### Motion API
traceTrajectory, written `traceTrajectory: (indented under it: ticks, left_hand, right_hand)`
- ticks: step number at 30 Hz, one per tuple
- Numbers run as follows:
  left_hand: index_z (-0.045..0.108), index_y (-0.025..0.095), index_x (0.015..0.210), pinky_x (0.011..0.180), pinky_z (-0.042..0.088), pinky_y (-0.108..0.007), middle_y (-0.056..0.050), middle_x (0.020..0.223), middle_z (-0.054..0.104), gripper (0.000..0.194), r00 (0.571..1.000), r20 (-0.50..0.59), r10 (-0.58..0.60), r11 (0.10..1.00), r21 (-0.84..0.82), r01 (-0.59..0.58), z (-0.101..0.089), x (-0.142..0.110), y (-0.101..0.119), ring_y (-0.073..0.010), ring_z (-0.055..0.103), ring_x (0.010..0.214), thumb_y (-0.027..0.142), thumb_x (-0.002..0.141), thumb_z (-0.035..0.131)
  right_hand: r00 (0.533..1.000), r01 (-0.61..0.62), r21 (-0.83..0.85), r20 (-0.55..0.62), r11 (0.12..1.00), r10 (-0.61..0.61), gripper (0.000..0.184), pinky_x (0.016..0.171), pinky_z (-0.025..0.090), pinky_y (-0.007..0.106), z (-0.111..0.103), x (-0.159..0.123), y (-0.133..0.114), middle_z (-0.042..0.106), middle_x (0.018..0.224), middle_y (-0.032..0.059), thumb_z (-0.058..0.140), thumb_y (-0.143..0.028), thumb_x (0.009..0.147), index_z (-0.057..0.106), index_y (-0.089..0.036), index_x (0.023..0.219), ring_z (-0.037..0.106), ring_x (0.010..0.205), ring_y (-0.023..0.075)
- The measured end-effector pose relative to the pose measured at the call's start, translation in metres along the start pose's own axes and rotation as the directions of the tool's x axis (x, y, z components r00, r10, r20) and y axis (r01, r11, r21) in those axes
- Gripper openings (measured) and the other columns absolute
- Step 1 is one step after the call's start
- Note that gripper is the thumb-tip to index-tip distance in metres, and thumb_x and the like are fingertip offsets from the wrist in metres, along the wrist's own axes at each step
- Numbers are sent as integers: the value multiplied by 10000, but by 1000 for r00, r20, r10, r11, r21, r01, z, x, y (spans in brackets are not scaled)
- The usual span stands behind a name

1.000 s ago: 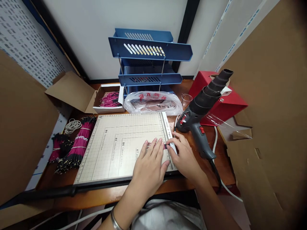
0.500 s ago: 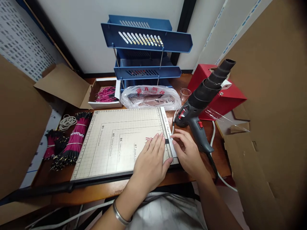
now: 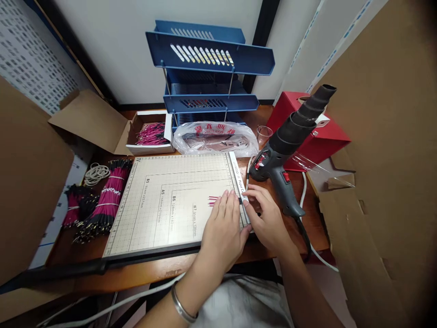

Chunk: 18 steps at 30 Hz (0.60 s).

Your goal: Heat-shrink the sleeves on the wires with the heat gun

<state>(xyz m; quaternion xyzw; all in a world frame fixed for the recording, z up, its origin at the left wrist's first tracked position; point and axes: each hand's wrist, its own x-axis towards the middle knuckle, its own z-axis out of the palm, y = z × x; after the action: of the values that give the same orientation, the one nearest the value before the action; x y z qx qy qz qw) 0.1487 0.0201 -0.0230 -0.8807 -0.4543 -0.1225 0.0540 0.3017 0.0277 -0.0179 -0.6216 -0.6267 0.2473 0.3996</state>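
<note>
Several pink wires [image 3: 213, 198] with black ends lie across the gridded bed of a paper cutter [image 3: 157, 191]. My left hand [image 3: 223, 223] rests flat on them, fingers stretched out and side by side. The pink ends stick out to its left, and the middle of the wires is hidden. My right hand [image 3: 268, 218] is at the cutter's white edge strip [image 3: 237, 175], thumb and fingers curved and apart. Its fingertips are by the black ends. Whether they touch these ends is unclear. The cutter's black handle [image 3: 68, 269] is down at the front left.
Bundles of pink and black wires [image 3: 111, 193] lie left of the cutter. Behind it are a box of wires [image 3: 152, 132], a plastic bag [image 3: 216, 139] and a blue tray rack [image 3: 210, 59]. A heat gun [image 3: 282, 150] stands right, before a red box [image 3: 327, 136].
My left hand has slid right with the wires, towards the edge strip. More of their pink ends shows to its left. My right hand has hardly moved.
</note>
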Motion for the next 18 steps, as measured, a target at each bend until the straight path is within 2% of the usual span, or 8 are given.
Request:
traceTrajectory:
  ticks: [5,9,12,14,16,18]
  left_hand:
    - [450,-29,1531,1245,379,-500,-258,1626,384,711,999,-2,-40,999,-20,40,2,-1,9,-391,356,1531,503,1064,385]
    - [429,-13,1550,1253,371,-494,-243,1641,366,689,997,4,-73,996,-43,73,5,-1,12,-382,337,1541,467,1056,411]
    - [426,-28,1545,1266,354,-477,-240,1643,361,685,998,13,-67,996,-59,68,6,0,12,-362,334,1546,458,1062,397]
    - [422,-41,1541,1272,346,-469,-240,1644,358,709,998,12,-55,995,-77,56,5,1,12,-350,333,1550,488,1075,351]
    - [413,-55,1539,1278,338,-462,-242,1646,353,754,999,10,-40,993,-107,41,3,1,11,-343,327,1555,533,1077,316]
    - [389,-51,1552,1282,332,-456,-234,1655,340,793,999,4,-37,989,-141,37,-1,-1,7,-331,313,1564,574,1070,310]
  right_hand:
    - [999,-39,29,5,999,39,250,978,525,421,-3,-4,8,604,1388,83,564,-342,978,675,-254,1184,643,1041,202]
    - [999,-15,18,-51,1000,16,271,869,536,364,-8,-6,10,634,1335,82,585,-332,970,663,-239,1213,639,974,177]
    - [990,-11,1,-142,1000,11,261,776,525,333,-10,-7,7,677,1216,72,600,-329,967,669,-225,1196,624,882,161]
    - [974,-15,-15,-226,1000,12,261,713,504,320,-12,-8,5,694,1069,55,616,-336,963,678,-217,1186,593,786,150]
    - [944,-11,-55,-328,998,-8,257,666,480,313,-16,-8,3,681,934,37,637,-345,955,695,-208,1164,558,707,142]
    - [894,5,-148,-442,989,-71,251,670,482,323,-24,-5,3,681,905,41,646,-350,950,710,-199,1140,554,693,148]
